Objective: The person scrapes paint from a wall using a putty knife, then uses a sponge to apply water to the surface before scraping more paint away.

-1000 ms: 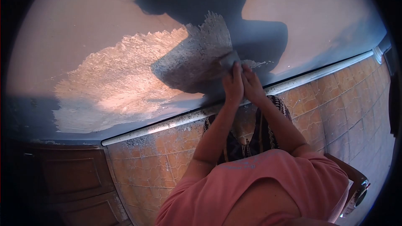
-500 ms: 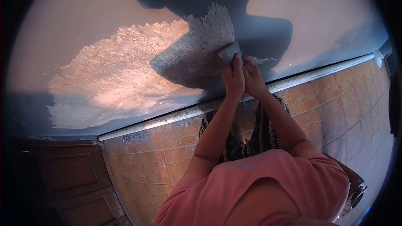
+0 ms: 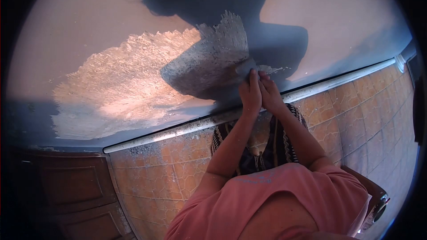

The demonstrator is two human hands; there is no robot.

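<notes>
A scraper with a broad greyish blade (image 3: 245, 66) lies against the wall (image 3: 338, 40), at the lower right edge of a rough, stripped patch (image 3: 124, 78). My left hand (image 3: 250, 94) is closed around the scraper's handle, which the fingers hide. Pressed up beside it, my right hand (image 3: 270, 92) also closes on the handle. Both forearms reach forward together from my body. My shadow falls over the blade and the right part of the patch, so detail there is dim.
A pale baseboard (image 3: 187, 128) runs along the foot of the wall, with flakes scattered by it on the orange tiled floor (image 3: 151, 178). A brown panelled door (image 3: 73, 182) stands at the lower left. Some brown object (image 3: 371, 186) sits behind me at right.
Both hands and the scraper have moved a little down the wall, closer to the baseboard. The view has tilted slightly too. The grip stays the same.
</notes>
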